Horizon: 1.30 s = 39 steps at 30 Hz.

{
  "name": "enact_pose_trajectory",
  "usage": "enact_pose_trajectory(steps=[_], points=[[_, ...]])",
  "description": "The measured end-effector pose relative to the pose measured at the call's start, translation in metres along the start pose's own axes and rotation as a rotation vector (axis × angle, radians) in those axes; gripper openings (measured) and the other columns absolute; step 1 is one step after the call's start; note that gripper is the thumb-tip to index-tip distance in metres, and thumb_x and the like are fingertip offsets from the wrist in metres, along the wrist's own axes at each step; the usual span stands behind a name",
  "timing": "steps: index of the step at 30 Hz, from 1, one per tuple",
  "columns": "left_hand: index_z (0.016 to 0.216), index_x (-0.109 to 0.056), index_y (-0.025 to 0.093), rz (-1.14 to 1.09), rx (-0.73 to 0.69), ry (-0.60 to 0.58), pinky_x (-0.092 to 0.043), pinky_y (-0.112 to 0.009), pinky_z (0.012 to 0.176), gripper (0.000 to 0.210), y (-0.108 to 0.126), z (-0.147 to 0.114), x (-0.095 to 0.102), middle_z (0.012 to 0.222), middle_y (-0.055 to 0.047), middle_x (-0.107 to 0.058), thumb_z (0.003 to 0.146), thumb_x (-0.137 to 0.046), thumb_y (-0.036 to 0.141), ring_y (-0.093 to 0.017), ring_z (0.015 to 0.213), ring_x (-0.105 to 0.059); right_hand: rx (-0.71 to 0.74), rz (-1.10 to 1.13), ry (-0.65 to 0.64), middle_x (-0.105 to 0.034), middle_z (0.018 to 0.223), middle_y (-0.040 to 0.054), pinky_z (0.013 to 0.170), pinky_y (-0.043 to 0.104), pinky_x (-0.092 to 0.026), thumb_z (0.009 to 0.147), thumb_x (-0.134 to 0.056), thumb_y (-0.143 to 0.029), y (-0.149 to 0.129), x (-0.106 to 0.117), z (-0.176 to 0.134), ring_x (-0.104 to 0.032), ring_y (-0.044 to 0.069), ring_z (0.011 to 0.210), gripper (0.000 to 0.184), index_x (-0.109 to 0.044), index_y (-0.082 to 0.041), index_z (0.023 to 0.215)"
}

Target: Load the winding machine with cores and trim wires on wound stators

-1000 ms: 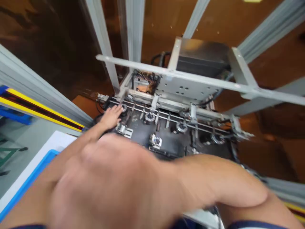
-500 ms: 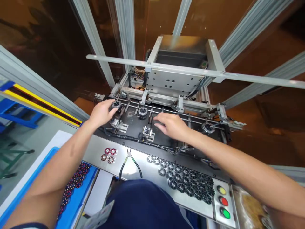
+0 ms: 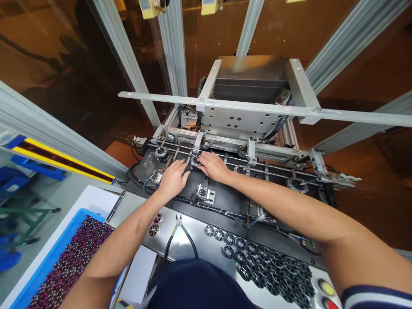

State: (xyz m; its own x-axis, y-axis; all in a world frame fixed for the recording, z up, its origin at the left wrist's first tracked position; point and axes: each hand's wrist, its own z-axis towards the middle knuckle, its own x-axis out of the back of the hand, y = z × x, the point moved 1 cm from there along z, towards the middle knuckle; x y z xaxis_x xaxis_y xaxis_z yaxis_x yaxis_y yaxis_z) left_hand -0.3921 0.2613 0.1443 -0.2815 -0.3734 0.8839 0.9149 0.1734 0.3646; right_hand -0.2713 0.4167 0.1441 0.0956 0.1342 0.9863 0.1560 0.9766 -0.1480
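Observation:
My right hand [image 3: 213, 166] reaches to a small round black-and-silver part [image 3: 195, 162] in the second station from the left, its fingers and thumb closed round the near side. Just left of it is my left hand [image 3: 174, 179], palm down, thumb apart from the fingers, with nothing visible in it. The leftmost station holds a similar round part [image 3: 161, 152]. Two more round parts, one in the third station [image 3: 240, 169] and one at the right end [image 3: 297, 185], sit along the rail. My fingers partly cover the second part.
Cutting pliers [image 3: 179, 221] lie on the metal ledge beside two red-wound rotors [image 3: 153, 230]. Many silver-black round parts [image 3: 267, 266] cover its right side, near a yellow button [image 3: 326, 287]. A blue tray [image 3: 69, 234] holds many small red-and-black parts. A metal bar [image 3: 257, 107] crosses above.
My left hand has moved right, away from the leftmost station. My right hand has gone left to the second station's round part, uncovering the third station. The view has shifted slightly.

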Motion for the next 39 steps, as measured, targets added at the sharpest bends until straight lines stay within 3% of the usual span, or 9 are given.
enact_pose_trajectory(steps=[3, 8, 12, 16, 20, 23, 28, 35, 39], points=[[0.118, -0.065, 0.015, 0.000, -0.005, 0.012, -0.046, -0.048, 0.111, 0.031, 0.000, 0.004, -0.012, 0.127, -0.014, -0.067, 0.092, -0.049, 0.022, -0.028, 0.126, -0.058, -0.014, 0.054, -0.007, -0.062, 0.109, 0.0154, 0.086, 0.036, -0.037, 0.092, -0.061, -0.020, -0.001, 0.001, 0.002, -0.053, 0.026, 0.102, 0.020, -0.066, -0.010, 0.109], [0.122, -0.062, 0.014, 0.025, -0.063, -0.016, -0.048, -0.049, 0.109, 0.033, -0.006, 0.010, -0.018, 0.131, -0.017, -0.064, 0.094, -0.045, 0.020, -0.029, 0.128, -0.056, -0.129, 0.183, -0.010, -0.065, 0.108, 0.0137, 0.091, 0.036, -0.039, 0.094, -0.054, -0.015, -0.005, 0.001, 0.002, -0.055, 0.024, 0.106, 0.016, -0.070, -0.012, 0.093], [0.125, -0.059, 0.013, 0.047, -0.087, -0.041, -0.047, -0.051, 0.109, 0.035, -0.008, 0.013, -0.021, 0.136, -0.018, -0.060, 0.094, -0.044, 0.020, -0.030, 0.131, -0.054, -0.353, 0.286, -0.028, -0.065, 0.113, 0.0108, 0.095, 0.040, -0.045, 0.094, -0.059, -0.023, 0.003, 0.001, -0.001, -0.058, 0.023, 0.108, 0.015, -0.068, -0.012, 0.099], [0.131, -0.055, 0.014, 0.048, -0.110, -0.075, -0.045, -0.049, 0.112, 0.039, -0.001, 0.019, -0.030, 0.145, -0.017, -0.053, 0.093, -0.046, 0.018, -0.030, 0.141, -0.044, -0.613, 0.385, -0.138, -0.064, 0.117, 0.0088, 0.090, 0.042, -0.053, 0.094, -0.062, -0.035, 0.019, -0.003, 0.011, -0.063, 0.022, 0.104, 0.028, -0.063, -0.015, 0.112], [0.132, -0.055, 0.014, 0.068, -0.129, -0.118, -0.045, -0.050, 0.111, 0.041, 0.008, 0.026, -0.037, 0.148, -0.018, -0.050, 0.092, -0.048, 0.015, -0.031, 0.143, -0.040, -0.794, 0.506, -0.261, -0.066, 0.112, 0.0075, 0.081, 0.038, -0.058, 0.094, -0.063, -0.035, 0.032, -0.007, 0.030, -0.066, 0.020, 0.095, 0.030, -0.062, -0.014, 0.115], [0.131, -0.056, 0.013, 0.100, -0.136, -0.153, -0.046, -0.051, 0.110, 0.041, 0.010, 0.028, -0.038, 0.146, -0.018, -0.052, 0.091, -0.049, 0.014, -0.032, 0.143, -0.040, -0.896, 0.548, -0.250, -0.065, 0.114, 0.0086, 0.082, 0.038, -0.058, 0.094, -0.063, -0.035, 0.038, -0.006, 0.037, -0.066, 0.020, 0.097, 0.031, -0.062, -0.014, 0.117], [0.132, -0.056, 0.015, 0.141, -0.135, -0.216, -0.046, -0.051, 0.110, 0.043, 0.010, 0.027, -0.038, 0.145, -0.016, -0.054, 0.090, -0.047, 0.011, -0.031, 0.144, -0.038, -0.889, 0.626, -0.180, -0.066, 0.112, 0.0066, 0.081, 0.039, -0.058, 0.095, -0.061, -0.038, 0.041, -0.005, 0.037, -0.066, 0.020, 0.095, 0.031, -0.062, -0.014, 0.114], [0.138, -0.053, 0.013, 0.199, -0.115, -0.306, -0.043, -0.048, 0.112, 0.052, 0.008, 0.026, -0.038, 0.152, -0.013, -0.047, 0.086, -0.049, 0.009, -0.029, 0.146, -0.036, -0.816, 0.685, -0.185, -0.067, 0.106, 0.0055, 0.078, 0.036, -0.058, 0.095, -0.062, -0.037, 0.033, -0.017, 0.037, -0.067, 0.018, 0.090, 0.027, -0.064, -0.014, 0.109], [0.139, -0.052, 0.013, 0.232, -0.111, -0.342, -0.041, -0.050, 0.113, 0.056, 0.013, 0.026, -0.031, 0.153, -0.014, -0.045, 0.083, -0.052, 0.010, -0.031, 0.145, -0.037, -0.755, 0.629, -0.149, -0.068, 0.103, 0.0054, 0.078, 0.037, -0.058, 0.094, -0.062, -0.036, 0.023, 0.002, 0.033, -0.067, 0.018, 0.089, 0.026, -0.065, -0.013, 0.106]])
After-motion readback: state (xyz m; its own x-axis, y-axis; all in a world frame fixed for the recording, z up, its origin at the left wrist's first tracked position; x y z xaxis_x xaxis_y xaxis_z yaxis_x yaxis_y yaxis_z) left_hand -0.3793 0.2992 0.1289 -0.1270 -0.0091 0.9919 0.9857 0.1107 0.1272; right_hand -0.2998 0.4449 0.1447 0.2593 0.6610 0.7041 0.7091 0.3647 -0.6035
